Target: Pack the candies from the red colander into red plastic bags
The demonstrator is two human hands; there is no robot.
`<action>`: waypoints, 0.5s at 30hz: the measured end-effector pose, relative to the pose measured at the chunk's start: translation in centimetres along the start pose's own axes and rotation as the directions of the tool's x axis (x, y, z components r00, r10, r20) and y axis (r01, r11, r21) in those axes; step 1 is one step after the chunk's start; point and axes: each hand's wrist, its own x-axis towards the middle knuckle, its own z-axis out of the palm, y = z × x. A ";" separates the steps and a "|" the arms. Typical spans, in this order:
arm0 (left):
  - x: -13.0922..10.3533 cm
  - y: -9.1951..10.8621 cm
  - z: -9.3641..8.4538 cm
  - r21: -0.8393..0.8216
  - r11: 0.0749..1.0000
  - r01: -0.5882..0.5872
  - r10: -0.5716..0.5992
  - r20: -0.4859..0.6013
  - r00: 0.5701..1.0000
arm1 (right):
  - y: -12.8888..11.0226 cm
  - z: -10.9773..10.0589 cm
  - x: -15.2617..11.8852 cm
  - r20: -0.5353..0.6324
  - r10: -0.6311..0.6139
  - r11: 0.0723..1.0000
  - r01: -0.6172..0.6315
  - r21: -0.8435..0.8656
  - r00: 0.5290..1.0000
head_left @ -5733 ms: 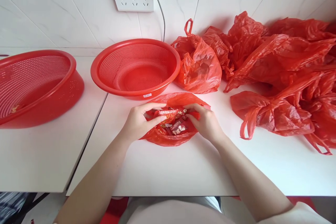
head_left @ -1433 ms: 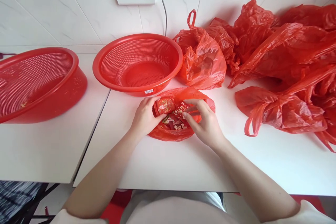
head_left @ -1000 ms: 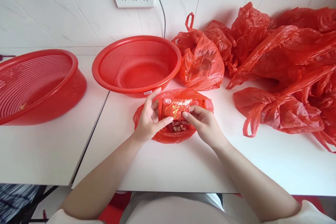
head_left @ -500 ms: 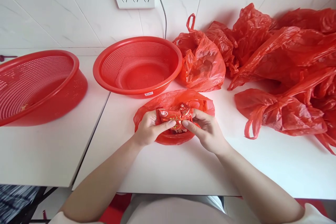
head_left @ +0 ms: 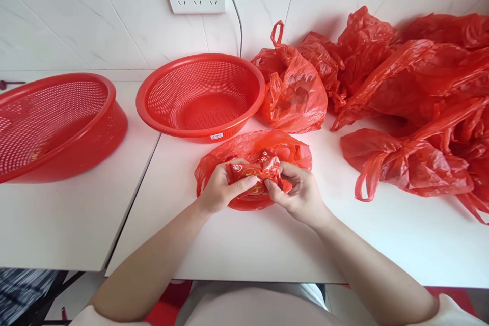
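Pinching the red packet (head_left: 247,169) from both ends, left hand (head_left: 217,189) and right hand (head_left: 303,191) curled nearly closed on it, keeping its long axis roughly left-right above the open bag (head_left: 214,158), favouring neither hand as nearer.

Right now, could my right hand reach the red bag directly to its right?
Probably yes: only white tabletop shows between your right hand and that red bag, though its fingers hold a red wrapper.
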 end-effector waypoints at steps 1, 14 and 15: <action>0.0 -0.1 0.0 -0.012 1.000 0.008 -0.008 -0.004 1.000 | 0.0 0.0 0.0 0.006 -0.005 1.000 0.005 -0.006 1.000; 0.3 1.0 -2.4 0.455 0.883 -0.112 0.211 -0.174 0.962 | 0.6 -0.7 0.6 -0.015 0.027 0.991 -0.029 -0.130 1.000; 0.3 1.3 -2.7 0.525 0.845 -0.100 0.243 -0.209 0.947 | 0.7 -1.0 0.7 -0.030 0.009 0.977 -0.015 -0.211 0.999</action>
